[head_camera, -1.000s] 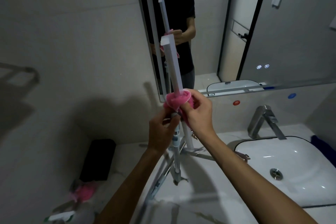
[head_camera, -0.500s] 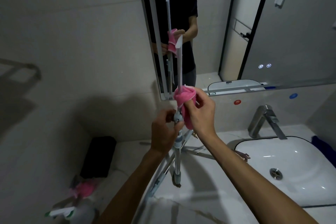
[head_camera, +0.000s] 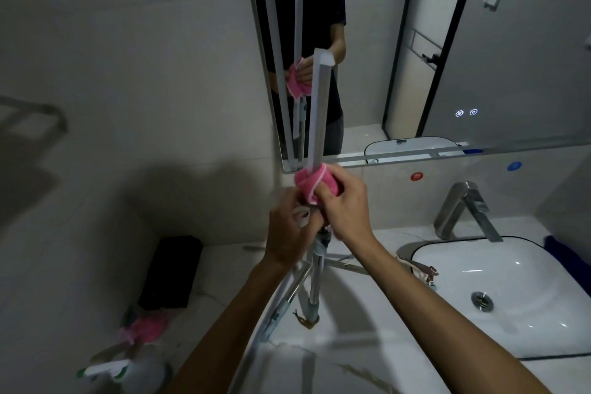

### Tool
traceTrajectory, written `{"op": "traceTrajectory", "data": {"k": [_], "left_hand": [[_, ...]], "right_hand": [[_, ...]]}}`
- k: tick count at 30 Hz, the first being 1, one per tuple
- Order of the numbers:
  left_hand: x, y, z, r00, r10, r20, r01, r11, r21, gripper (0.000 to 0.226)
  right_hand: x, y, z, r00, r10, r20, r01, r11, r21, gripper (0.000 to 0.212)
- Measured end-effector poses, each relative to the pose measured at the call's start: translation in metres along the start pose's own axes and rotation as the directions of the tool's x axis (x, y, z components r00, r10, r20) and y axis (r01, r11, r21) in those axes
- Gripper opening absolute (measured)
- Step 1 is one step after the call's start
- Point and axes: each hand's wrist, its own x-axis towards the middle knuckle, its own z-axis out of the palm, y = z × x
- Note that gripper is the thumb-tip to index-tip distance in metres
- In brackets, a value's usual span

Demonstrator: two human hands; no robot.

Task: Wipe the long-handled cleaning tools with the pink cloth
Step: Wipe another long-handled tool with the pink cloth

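Observation:
A long-handled cleaning tool stands upright on the counter, its white blade (head_camera: 319,105) pointing up in front of the mirror and its metal handle (head_camera: 316,278) running down to the marble. My right hand (head_camera: 347,205) grips the pink cloth (head_camera: 311,182), which is wrapped around the base of the blade. Just below it, my left hand (head_camera: 287,230) holds the tool at its joint. A second metal handle (head_camera: 281,304) leans beside the first, under my left forearm.
A white sink (head_camera: 499,294) with a chrome tap (head_camera: 463,211) sits at the right. A black object (head_camera: 171,272) stands against the wall at the left, with a pink item (head_camera: 145,328) and a white bottle (head_camera: 137,374) below it. The mirror (head_camera: 415,41) hangs behind.
The blade turned about its axis, from broad face to edge-on and back to broad face. The pink cloth stayed at the blade's base, and my right hand shifted its grip on it.

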Motion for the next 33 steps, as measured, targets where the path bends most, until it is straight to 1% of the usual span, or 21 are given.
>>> {"op": "traceTrajectory", "data": {"k": [2,4,5,6,8,11,13,16,18,24,27,30,32,33], "left_hand": [[0.001,0.001,-0.002,0.998,-0.023,-0.053,0.022,1.000,-0.006,0.017],[0.004,0.000,-0.003,0.995,-0.023,-0.093,0.026,0.999,0.026,0.009],[0.006,-0.001,-0.004,0.995,-0.023,-0.099,0.027,0.999,0.045,0.006],[0.007,-0.001,-0.005,0.995,-0.022,-0.097,0.027,0.998,0.059,0.006],[0.007,-0.001,-0.005,0.996,-0.014,-0.093,0.022,0.997,0.080,0.011],[0.011,0.001,-0.005,0.996,-0.010,-0.094,0.023,0.989,0.146,0.019],[0.014,0.003,-0.005,0.997,-0.008,-0.070,0.020,0.986,0.168,0.019],[0.013,0.007,-0.005,0.999,0.029,-0.019,-0.025,0.984,0.176,0.018],[0.013,0.006,-0.005,0.999,0.037,-0.013,-0.034,0.983,0.179,0.019],[0.015,-0.005,-0.010,0.999,0.035,-0.039,-0.028,0.985,0.171,0.023],[0.016,-0.010,-0.013,0.998,0.009,-0.061,0.002,0.986,0.166,0.019],[0.015,-0.016,-0.015,0.996,0.008,-0.085,0.004,0.991,0.135,0.013],[0.012,-0.019,-0.015,0.992,-0.026,-0.121,0.039,0.993,0.110,0.012],[0.010,-0.021,-0.015,0.989,-0.050,-0.136,0.065,0.993,0.103,0.012]], "right_hand": [[0.001,0.001,-0.001,1.000,-0.009,0.011,0.009,1.000,0.018,0.020],[0.000,0.000,0.001,0.999,-0.014,0.030,0.013,0.999,0.039,0.022],[0.000,-0.001,0.002,1.000,-0.016,0.018,0.015,0.999,0.045,0.023],[0.001,-0.003,0.003,1.000,-0.022,-0.008,0.022,0.999,0.047,0.024],[0.009,-0.011,0.001,0.997,-0.048,-0.060,0.051,0.997,0.061,0.026],[0.028,-0.033,-0.004,0.990,-0.081,-0.113,0.095,0.988,0.125,0.026],[0.042,-0.050,-0.007,0.981,-0.102,-0.162,0.132,0.974,0.184,0.022],[0.056,-0.067,-0.011,0.959,-0.131,-0.250,0.192,0.952,0.238,0.012],[0.059,-0.070,-0.010,0.954,-0.145,-0.261,0.210,0.947,0.242,0.011],[0.052,-0.048,0.000,0.977,-0.165,-0.134,0.187,0.966,0.180,0.014],[0.043,-0.032,0.005,0.984,-0.175,-0.039,0.179,0.978,0.107,0.019],[0.030,-0.013,0.015,0.990,-0.128,0.060,0.127,0.992,0.020,0.027],[0.019,-0.003,0.021,0.993,-0.095,0.072,0.095,0.995,0.011,0.029],[0.014,0.001,0.023,0.995,-0.087,0.053,0.086,0.996,0.021,0.028]]}}
